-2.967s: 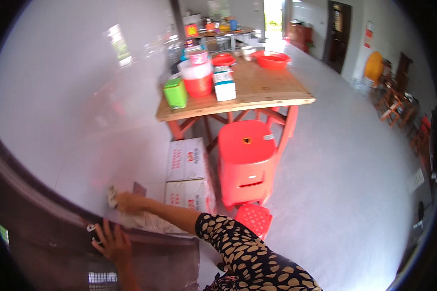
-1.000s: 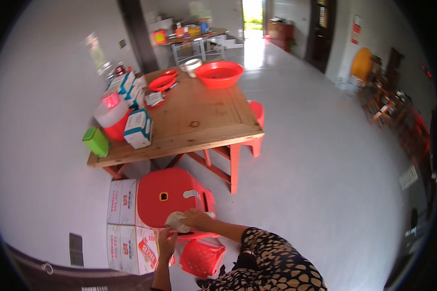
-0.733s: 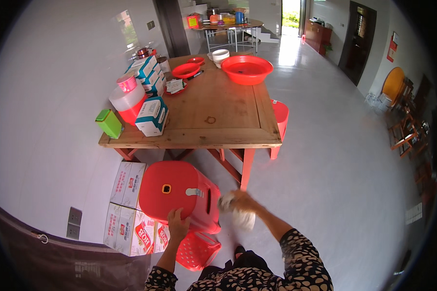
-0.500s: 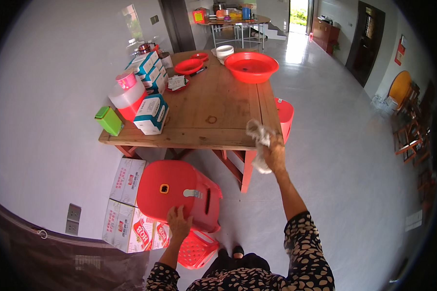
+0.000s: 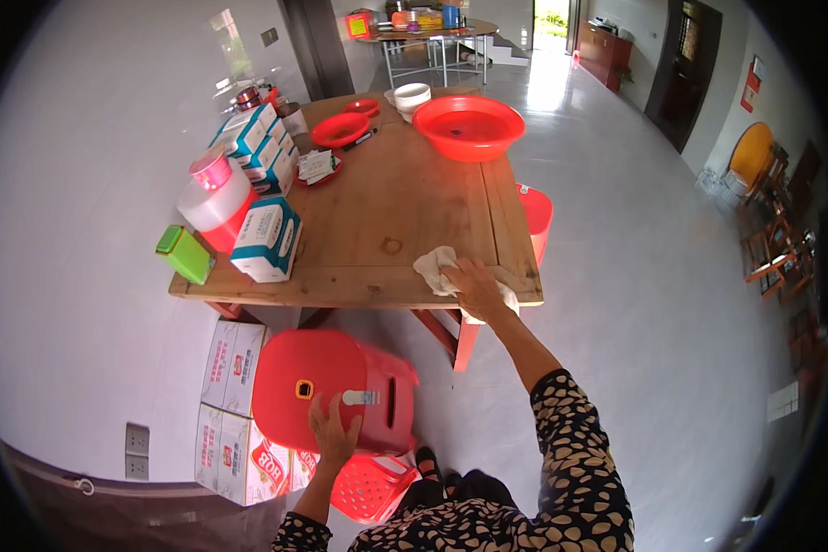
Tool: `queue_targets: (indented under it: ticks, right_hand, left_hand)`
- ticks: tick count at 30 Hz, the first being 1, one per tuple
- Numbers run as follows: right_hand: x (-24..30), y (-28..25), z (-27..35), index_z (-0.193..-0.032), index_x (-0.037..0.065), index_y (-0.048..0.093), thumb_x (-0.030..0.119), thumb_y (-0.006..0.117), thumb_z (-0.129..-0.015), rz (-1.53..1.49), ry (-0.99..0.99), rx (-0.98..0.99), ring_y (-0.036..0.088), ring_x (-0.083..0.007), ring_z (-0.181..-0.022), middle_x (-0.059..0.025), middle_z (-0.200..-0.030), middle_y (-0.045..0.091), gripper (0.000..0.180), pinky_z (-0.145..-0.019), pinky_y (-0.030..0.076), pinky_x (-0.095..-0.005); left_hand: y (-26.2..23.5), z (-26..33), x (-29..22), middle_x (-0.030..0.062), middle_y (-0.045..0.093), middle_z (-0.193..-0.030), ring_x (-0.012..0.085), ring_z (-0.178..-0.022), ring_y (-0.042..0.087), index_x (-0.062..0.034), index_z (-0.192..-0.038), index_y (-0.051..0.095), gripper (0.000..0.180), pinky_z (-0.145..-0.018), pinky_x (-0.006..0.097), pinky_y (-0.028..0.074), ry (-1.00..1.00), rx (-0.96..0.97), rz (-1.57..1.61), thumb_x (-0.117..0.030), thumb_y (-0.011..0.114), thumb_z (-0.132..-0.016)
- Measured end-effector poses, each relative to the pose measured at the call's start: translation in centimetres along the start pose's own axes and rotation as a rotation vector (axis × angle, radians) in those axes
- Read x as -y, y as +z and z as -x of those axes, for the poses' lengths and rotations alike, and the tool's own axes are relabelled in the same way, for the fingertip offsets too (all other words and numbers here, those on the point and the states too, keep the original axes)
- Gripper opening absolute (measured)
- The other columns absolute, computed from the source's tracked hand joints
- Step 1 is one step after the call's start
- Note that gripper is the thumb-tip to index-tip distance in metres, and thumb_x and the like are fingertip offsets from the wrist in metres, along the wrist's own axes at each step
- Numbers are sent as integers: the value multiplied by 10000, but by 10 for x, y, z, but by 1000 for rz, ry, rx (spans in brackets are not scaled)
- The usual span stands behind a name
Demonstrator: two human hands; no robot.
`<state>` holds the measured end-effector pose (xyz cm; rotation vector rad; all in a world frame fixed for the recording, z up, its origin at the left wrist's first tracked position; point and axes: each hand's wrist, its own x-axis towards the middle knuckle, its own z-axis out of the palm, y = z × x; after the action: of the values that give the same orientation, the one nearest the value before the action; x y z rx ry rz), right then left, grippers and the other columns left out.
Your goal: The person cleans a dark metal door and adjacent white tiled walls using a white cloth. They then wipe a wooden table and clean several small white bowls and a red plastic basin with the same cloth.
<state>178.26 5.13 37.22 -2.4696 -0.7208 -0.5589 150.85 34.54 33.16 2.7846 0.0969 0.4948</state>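
Cloth (image 5: 432,268) is pinned to the table (image 5: 359,212) under the right hand (image 5: 476,287), near the closest right corner. Fingers are judged to be closed down on it (the palm side is hidden); folds are shown on either side of the grip, one at the near edge. Below and to the left of that grip, the left hand (image 5: 334,437) is rested on the stool (image 5: 290,377), fingers spread, nothing held.

Work with the cloth is judged to be under way, not finished. Contact is made at this corner only; whether the wood beyond the grip, or to its left, is already gone over cannot be told, no clear wet track being made out. Nearly all that part is yet to be reached, if the whole top is meant. Things are stood there: basin (image 5: 465,147) beyond the grip, box (image 5: 265,244) and green bin (image 5: 187,256) well to its left.
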Motion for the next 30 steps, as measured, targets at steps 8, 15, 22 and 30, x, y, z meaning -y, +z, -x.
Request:
queue_targets:
  ticks: [8, 15, 22, 30]
  right_hand:
    - [-50, -29, -17, -1026, 223, 620, 57, 696, -646, 124, 227, -2, 472, -259, -1081, 1, -1112, 553, 421, -840, 383, -442]
    - [-121, -8, -76, -1064, 220, 599, 58, 659, -661, 137, 234, -62, 461, -280, -1081, -13, -1134, 544, 439, -836, 372, -454]
    - [-178, 19, -142, -1017, 187, 618, 151, 626, -691, 249, 356, -183, 479, -305, -1044, -34, -1116, 558, 328, -856, 376, -514]
    - [-161, 15, -126, -1053, 187, 603, 134, 672, -658, -8, 125, 123, 420, -299, -1173, -49, -1196, 543, 405, -967, 323, -540]
  left_hand:
    - [6, -131, -42, 256, 282, -1355, 417, -1246, 290, -39, -1237, 485, 522, -1026, 496, 271, 83, -81, 191, -180, 676, -772]
    - [46, -228, -93, 208, 327, -1335, 379, -1242, 299, -50, -1217, 503, 458, -1043, 472, 233, -62, -205, 206, -226, 636, -816]
    - [71, -261, -111, 160, 392, -1289, 328, -1221, 345, -77, -1197, 519, 437, -1046, 479, 221, -303, -288, -106, -277, 617, -821]
    - [68, -273, -110, 126, 386, -1369, 305, -1312, 312, -104, -1272, 472, 443, -1069, 497, 222, -14, -159, -360, -249, 552, -861]
